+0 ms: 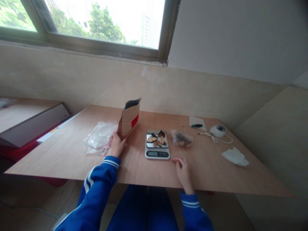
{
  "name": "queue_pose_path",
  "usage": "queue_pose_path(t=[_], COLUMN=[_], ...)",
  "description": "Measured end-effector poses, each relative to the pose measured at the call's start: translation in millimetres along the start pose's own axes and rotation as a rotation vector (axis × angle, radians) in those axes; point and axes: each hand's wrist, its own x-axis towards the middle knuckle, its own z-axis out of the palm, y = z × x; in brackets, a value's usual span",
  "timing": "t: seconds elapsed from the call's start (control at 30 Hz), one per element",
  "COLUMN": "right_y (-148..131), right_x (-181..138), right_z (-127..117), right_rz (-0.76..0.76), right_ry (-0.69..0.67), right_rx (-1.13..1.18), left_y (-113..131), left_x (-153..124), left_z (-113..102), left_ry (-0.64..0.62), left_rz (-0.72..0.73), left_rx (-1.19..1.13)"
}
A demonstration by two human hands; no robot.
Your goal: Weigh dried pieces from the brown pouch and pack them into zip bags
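A brown paper bag (128, 122) with a red label stands upright, its top open, left of the scale. My left hand (117, 145) is at its lower left corner, thumb in front, fingers partly hidden, closed on it. A white digital kitchen scale (157, 153) lies mid-table with several dried slices (157, 140), pale with dark edges, on its plate. Its display digits are too small to read. My right hand (183, 170) rests on the table by the scale's lower right corner, index finger stretched out, holding nothing.
Clear plastic bags (101, 136) lie left of the paper bag. Right of the scale is a clear bag with dark dried pieces (182, 139). Farther right are a screwdriver (196, 125), a white dome-shaped device (218, 131) with a cable, and a crumpled white tissue (235, 157).
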Motion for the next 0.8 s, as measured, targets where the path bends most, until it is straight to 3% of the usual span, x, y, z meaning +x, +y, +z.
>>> queue_pose_path(t=[0.3,0.5,0.63,0.8], right_y=[-10.6,-92.7,-149.7,-172.5], right_x=[3.1,42.1,84.6,112.9], right_z=[-0.1,-5.9,-1.8,13.7], right_rz=[-0.051,-0.294,-0.515,-0.651], right_ry=[0.013,-0.015,-0.096,-0.242], right_rx=[0.074,0.216,0.157,-0.061], left_y=[-9.4,-19.1,-22.2,-21.2], left_x=[1.7,4.6,3.7,1.2], left_z=[8.8,14.7,14.5,11.6], left_ry=[0.046,0.087,0.101,0.093], left_rz=[0.155,0.282,0.346,0.373], left_rx=[0.121,0.06,-0.03,-0.117])
